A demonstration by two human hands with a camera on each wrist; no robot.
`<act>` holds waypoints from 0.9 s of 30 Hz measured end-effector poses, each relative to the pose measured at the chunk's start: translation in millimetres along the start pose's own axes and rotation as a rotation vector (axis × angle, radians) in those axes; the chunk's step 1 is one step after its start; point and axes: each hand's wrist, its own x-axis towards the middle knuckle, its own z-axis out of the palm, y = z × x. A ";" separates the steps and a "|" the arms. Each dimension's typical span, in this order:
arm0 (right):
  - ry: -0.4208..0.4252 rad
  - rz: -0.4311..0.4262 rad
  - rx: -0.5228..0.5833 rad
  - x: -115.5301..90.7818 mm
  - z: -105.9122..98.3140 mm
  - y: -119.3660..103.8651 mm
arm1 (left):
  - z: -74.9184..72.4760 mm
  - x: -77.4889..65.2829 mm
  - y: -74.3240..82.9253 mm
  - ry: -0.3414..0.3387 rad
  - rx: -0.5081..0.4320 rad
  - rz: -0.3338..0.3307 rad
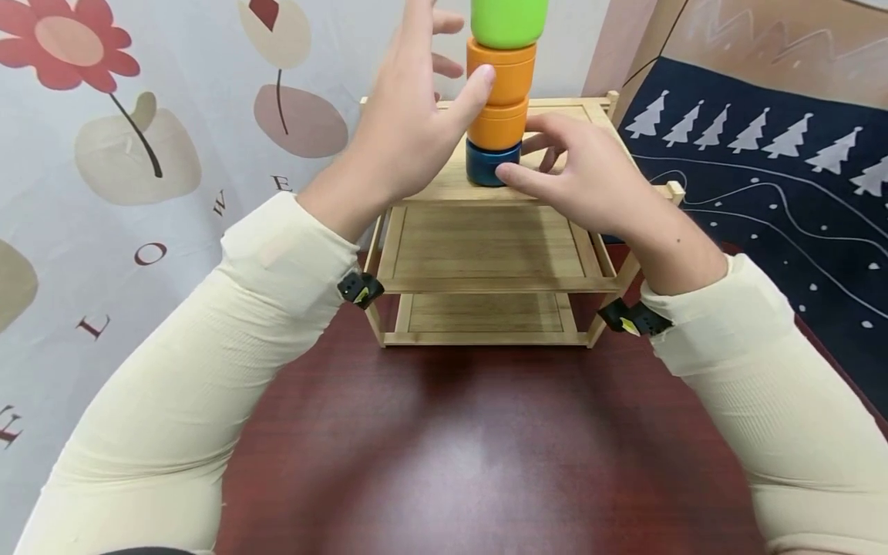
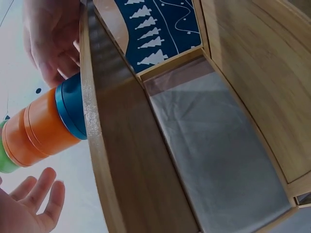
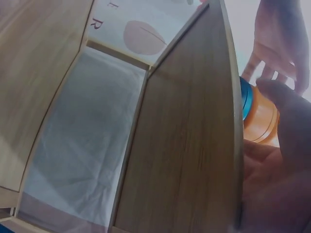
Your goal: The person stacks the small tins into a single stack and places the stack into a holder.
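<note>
A tower of cups stands upright on the top shelf (image 1: 451, 173) of a small wooden rack. The dark blue cup (image 1: 483, 163) is lowest, two orange cups (image 1: 505, 77) sit above it, and the green cup (image 1: 509, 19) on top is cut off by the frame edge. My left hand (image 1: 423, 116) is beside the orange cups, fingers spread, its thumb in front of them. Around the blue cup's right side, my right hand (image 1: 590, 166) has thumb and fingers loosely bent; contact is unclear. The left wrist view shows the blue cup (image 2: 73, 107) against the shelf edge.
Below are the rack's middle shelf (image 1: 479, 243) and bottom shelf (image 1: 486, 314), over a dark red glossy table (image 1: 444, 432). A printed white cloth (image 1: 208, 100) hangs at the left and back. Dark blue tree-patterned fabric (image 1: 777, 185) lies at the right.
</note>
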 end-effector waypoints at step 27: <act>0.219 -0.293 0.000 -110.9 38.0 8.4 | 25.5 -118.0 -18.7 0.164 0.079 0.286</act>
